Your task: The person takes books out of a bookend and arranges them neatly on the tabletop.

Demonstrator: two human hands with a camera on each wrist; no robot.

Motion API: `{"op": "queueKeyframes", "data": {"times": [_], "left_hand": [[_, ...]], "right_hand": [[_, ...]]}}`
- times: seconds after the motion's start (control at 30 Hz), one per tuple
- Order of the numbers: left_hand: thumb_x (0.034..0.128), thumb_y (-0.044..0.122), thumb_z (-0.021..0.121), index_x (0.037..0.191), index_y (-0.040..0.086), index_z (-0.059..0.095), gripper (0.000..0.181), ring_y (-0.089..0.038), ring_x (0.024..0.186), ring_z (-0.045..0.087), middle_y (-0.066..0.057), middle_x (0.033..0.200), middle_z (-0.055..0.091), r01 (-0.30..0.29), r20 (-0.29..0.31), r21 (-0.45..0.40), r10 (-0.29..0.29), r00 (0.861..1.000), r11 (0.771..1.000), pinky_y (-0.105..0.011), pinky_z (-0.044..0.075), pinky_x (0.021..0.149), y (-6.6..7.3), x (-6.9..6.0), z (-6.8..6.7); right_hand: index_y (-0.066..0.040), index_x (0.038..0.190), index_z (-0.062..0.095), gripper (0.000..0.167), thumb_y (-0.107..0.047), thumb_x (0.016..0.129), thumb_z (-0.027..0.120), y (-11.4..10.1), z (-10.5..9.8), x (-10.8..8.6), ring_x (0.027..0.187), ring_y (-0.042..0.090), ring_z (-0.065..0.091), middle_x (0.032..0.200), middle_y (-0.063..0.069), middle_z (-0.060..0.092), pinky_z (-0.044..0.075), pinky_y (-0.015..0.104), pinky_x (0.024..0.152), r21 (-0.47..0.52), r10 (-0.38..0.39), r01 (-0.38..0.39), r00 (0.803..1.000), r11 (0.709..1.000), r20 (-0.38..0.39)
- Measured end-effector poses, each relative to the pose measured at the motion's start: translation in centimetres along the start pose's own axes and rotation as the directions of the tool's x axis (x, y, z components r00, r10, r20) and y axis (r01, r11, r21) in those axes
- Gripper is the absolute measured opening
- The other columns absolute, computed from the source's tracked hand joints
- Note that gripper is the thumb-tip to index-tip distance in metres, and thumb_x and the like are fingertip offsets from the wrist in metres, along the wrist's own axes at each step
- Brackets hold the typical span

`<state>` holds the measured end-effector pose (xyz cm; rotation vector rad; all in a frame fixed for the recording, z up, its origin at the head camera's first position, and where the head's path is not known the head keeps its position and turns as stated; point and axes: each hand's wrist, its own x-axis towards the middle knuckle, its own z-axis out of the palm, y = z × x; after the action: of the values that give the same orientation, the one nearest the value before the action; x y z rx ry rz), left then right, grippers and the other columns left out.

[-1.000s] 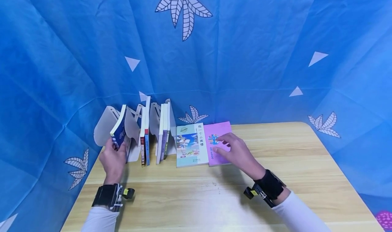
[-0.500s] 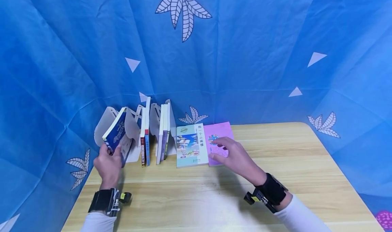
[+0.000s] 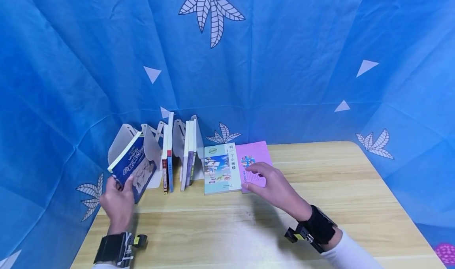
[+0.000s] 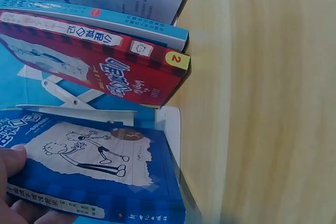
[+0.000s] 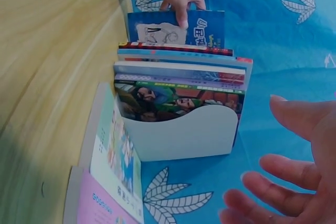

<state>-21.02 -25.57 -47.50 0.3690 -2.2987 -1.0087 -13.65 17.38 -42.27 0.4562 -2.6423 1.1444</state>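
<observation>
My left hand (image 3: 118,205) grips a dark blue book (image 3: 136,166) by its spine side, thumb on the front cover. Cartoon figures on a torn white patch show on that cover in the left wrist view. The book tilts at the leftmost section of a white bookend rack (image 3: 152,149). My right hand (image 3: 279,186) hovers above a pink book (image 3: 254,152), fingers loosely bent and holding nothing. Beside the pink book lies a pale green book (image 3: 222,168) with a seaside picture, face up.
In the rack's middle section a red book (image 4: 121,72) and a light blue book (image 4: 173,32) stand upright. Several more books (image 3: 190,154) fill the right section. A blue patterned cloth (image 3: 302,63) hangs behind the wooden table (image 3: 337,190).
My left hand has drawn the dark blue book toward me and to the left, turning its front cover more into view. The right hand has shifted slightly downward.
</observation>
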Motion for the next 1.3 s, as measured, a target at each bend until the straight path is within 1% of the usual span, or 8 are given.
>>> {"op": "queueKeyframes", "data": {"times": [0.5, 0.73, 0.97, 1.07, 1.13, 1.2, 1.23, 1.3], "left_hand": [[0.1036, 0.031, 0.063, 0.142, -0.001, 0.053, 0.051, -0.056, 0.121, 0.063, -0.032, 0.137, 0.063, 0.112, 0.083, 0.023, -0.114, 0.99, 0.993, -0.071, 0.055, 0.092, 0.5, -1.4, -2.8], [0.1022, 0.023, 0.065, 0.132, -0.008, 0.054, 0.044, -0.059, 0.111, 0.066, -0.038, 0.128, 0.065, 0.106, 0.095, 0.054, -0.111, 0.989, 0.993, -0.066, 0.055, 0.087, 1.0, -2.2, -4.7], [0.1026, 0.023, 0.064, 0.14, -0.004, 0.05, 0.048, -0.058, 0.117, 0.064, -0.034, 0.134, 0.064, 0.101, 0.094, 0.028, -0.104, 0.99, 0.994, -0.066, 0.052, 0.091, 1.7, -3.4, -6.1], [0.1011, 0.023, 0.067, 0.14, -0.002, 0.051, 0.048, -0.053, 0.116, 0.066, -0.031, 0.133, 0.066, 0.065, 0.086, 0.022, -0.066, 0.994, 0.998, -0.043, 0.062, 0.087, 2.1, -3.8, -6.5], [0.0991, 0.02, 0.07, 0.138, -0.002, 0.054, 0.048, -0.026, 0.111, 0.076, -0.03, 0.13, 0.068, 0.033, 0.08, 0.003, -0.033, 0.996, 0.999, -0.018, 0.061, 0.079, 2.4, -4.1, -6.9], [0.0967, 0.015, 0.073, 0.135, -0.003, 0.056, 0.046, 0.005, 0.1, 0.072, -0.031, 0.127, 0.069, 0.003, 0.073, -0.037, -0.001, 0.997, 0.999, 0.002, 0.049, 0.071, 2.7, -4.5, -7.3], [0.0958, 0.013, 0.074, 0.135, -0.003, 0.056, 0.046, 0.017, 0.094, 0.066, -0.032, 0.126, 0.069, -0.002, 0.07, -0.057, 0.006, 0.998, 0.998, 0.008, 0.042, 0.069, 2.8, -4.7, -7.5], [0.0938, 0.009, 0.076, 0.132, -0.003, 0.058, 0.044, 0.033, 0.085, 0.049, -0.032, 0.124, 0.069, -0.007, 0.057, -0.096, 0.013, 0.998, 0.995, 0.007, 0.044, 0.069, 3.2, -5.0, -7.9]], "right_hand": [[-0.01, 0.128, 0.07, 0.048, -0.032, 0.088, 0.084, -0.5, -0.2, -1.0, 0.111, 0.025, 0.069, 0.129, 0.005, 0.072, 0.062, 0.046, 0.094, 0.038, 0.009, -0.009, 1.0, 0.999, 0.011], [-0.012, 0.129, 0.07, 0.047, -0.033, 0.089, 0.083, -0.7, -0.3, -1.5, 0.111, 0.022, 0.069, 0.131, 0.003, 0.071, 0.062, 0.044, 0.094, 0.034, 0.029, -0.03, 0.999, 0.999, 0.025], [-0.013, 0.127, 0.071, 0.044, -0.03, 0.088, 0.084, -0.8, -0.3, -2.0, 0.113, 0.021, 0.07, 0.13, 0.003, 0.072, 0.063, 0.042, 0.094, 0.06, -0.004, 0.002, 1.0, 0.998, 0.017], [-0.013, 0.127, 0.071, 0.044, -0.03, 0.088, 0.084, -0.9, -0.3, -2.2, 0.113, 0.021, 0.07, 0.129, 0.003, 0.072, 0.063, 0.042, 0.094, 0.076, -0.013, 0.011, 1.0, 0.997, 0.019], [-0.013, 0.128, 0.07, 0.046, -0.031, 0.088, 0.084, -1.0, -0.2, -2.4, 0.113, 0.021, 0.07, 0.13, 0.002, 0.072, 0.063, 0.041, 0.094, 0.077, -0.013, 0.011, 1.0, 0.997, 0.023], [-0.013, 0.129, 0.07, 0.048, -0.031, 0.088, 0.084, -1.1, -0.3, -2.5, 0.113, 0.023, 0.07, 0.131, 0.003, 0.071, 0.063, 0.041, 0.094, 0.08, -0.014, 0.012, 1.0, 0.997, 0.026], [-0.013, 0.13, 0.069, 0.049, -0.032, 0.088, 0.084, -1.2, -0.3, -2.5, 0.113, 0.023, 0.07, 0.132, 0.003, 0.071, 0.063, 0.041, 0.095, 0.082, -0.009, 0.006, 0.999, 0.997, 0.031], [-0.013, 0.132, 0.069, 0.05, -0.033, 0.088, 0.084, -1.4, -0.4, -2.5, 0.113, 0.022, 0.07, 0.133, 0.003, 0.07, 0.063, 0.039, 0.095, 0.081, 0.0, -0.003, 0.999, 0.997, 0.04]]}}
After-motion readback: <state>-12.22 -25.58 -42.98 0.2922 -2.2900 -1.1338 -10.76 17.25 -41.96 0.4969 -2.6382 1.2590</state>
